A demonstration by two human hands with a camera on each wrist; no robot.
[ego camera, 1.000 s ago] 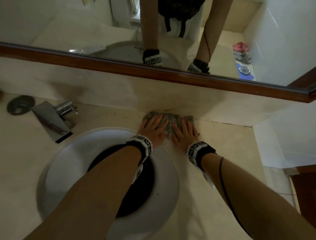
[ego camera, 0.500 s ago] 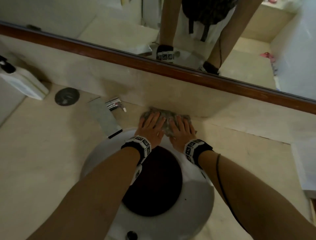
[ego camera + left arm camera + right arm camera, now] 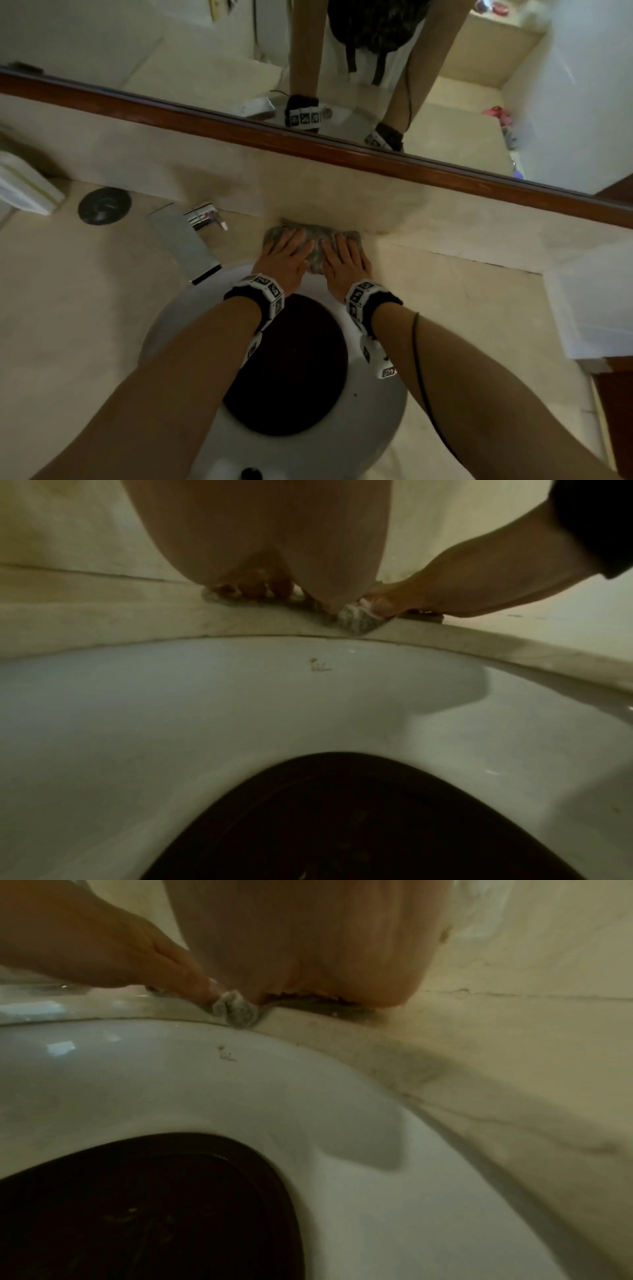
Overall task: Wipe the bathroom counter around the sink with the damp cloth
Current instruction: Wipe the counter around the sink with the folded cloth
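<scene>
Behind the sink [image 3: 191,325], against the backsplash [image 3: 342,192], you have both hands flat on the cloth [image 3: 317,253]. Your left hand [image 3: 286,255] and right hand [image 3: 344,262] lie side by side, fingers straight and pressing down; neither one curls round the fabric. The wrist views show the same: the cloth is squashed under the palms, with 1 bunched corner sticking out toward the basin edge between your hands.

The cloth sits on the narrow strip of counter [image 3: 462,301] between the basin rim and the wall, touching the wall joint at its far edge. The tap [image 3: 191,236] stands just to the left, and a dark round cap [image 3: 104,205] lies farther left, near a white box [image 3: 25,188] at the frame edge.

To do this pass well, I'd judge you should keep the palms flat and the pressure even, so the whole cloth drags and doesn't roll up. Tuck that loose corner under before you slide, or it will likely trail into the basin. Push the far edge tight into the wall joint, where grime seems to collect; the right wrist view shows dark streaks on the counter to your right, so that side probably needs firmer strokes. Going left, ease off near the tap and work round its base.
</scene>
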